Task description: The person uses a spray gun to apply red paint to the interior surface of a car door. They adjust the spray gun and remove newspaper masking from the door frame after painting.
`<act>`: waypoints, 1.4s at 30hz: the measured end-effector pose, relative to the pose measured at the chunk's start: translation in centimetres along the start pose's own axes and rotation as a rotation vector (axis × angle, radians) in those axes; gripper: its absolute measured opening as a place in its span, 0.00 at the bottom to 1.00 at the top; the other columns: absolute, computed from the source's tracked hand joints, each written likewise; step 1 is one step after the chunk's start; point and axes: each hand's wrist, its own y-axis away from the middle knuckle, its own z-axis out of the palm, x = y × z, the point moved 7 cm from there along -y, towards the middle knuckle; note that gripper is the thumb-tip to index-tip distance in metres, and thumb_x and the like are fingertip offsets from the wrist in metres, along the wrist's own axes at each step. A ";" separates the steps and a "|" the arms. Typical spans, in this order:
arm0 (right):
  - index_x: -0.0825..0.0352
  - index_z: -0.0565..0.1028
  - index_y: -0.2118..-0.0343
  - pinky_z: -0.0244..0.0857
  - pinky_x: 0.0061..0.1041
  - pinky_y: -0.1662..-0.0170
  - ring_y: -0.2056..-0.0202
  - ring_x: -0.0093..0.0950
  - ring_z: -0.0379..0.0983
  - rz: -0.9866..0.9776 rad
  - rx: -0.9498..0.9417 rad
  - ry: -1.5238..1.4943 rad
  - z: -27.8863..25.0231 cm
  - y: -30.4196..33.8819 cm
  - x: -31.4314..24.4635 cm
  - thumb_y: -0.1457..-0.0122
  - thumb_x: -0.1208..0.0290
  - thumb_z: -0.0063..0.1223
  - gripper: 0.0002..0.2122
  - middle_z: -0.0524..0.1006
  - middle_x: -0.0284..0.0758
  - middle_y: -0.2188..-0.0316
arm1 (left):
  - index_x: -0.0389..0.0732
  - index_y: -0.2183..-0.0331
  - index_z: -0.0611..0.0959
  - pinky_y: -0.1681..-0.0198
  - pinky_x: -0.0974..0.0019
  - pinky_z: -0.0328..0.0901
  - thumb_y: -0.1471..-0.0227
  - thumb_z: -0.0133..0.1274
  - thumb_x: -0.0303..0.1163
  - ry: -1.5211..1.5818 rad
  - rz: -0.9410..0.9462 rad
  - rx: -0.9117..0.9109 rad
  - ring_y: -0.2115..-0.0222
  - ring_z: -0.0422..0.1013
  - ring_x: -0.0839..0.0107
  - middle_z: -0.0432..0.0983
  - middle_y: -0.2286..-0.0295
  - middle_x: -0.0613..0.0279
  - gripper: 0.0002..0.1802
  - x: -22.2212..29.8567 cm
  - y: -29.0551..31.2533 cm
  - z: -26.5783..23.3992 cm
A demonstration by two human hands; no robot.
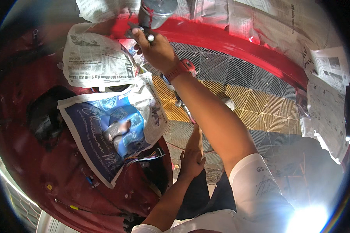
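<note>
At the top, my right hand point(156, 49) is closed around a spray gun point(140, 32). Its grey cup point(158, 12), streaked with red, sits just above my fingers, beside a bright red painted car edge point(214, 35). A red strap is on my right wrist. Lower in the middle, my left hand point(192, 165) is curled against a strip of bare skin point(194, 143), perhaps my leg; most of the fingers are hidden. A metal fitting point(179, 104) hangs below the right wrist, partly behind the forearm.
Newspaper sheets point(101, 58) cover parts of the dark red panel point(23, 155) on the left. A printed blue sheet point(93, 139) lies over it, and wires with a connector point(149, 156) stick out. More newspaper point(326, 93) hangs at right. Patterned flooring point(252, 105) lies below; a bright light point(309, 221) glares.
</note>
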 end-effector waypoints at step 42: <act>0.69 0.78 0.47 0.76 0.42 0.52 0.59 0.48 0.82 0.039 -0.252 0.420 -0.8 2.1 5.2 0.29 0.46 0.49 0.26 0.84 0.50 0.61 | 0.53 0.44 0.84 0.27 0.34 0.43 0.40 0.59 0.50 -0.024 -0.011 0.025 0.33 0.62 0.54 0.73 0.40 0.53 0.25 -0.7 -1.0 -3.5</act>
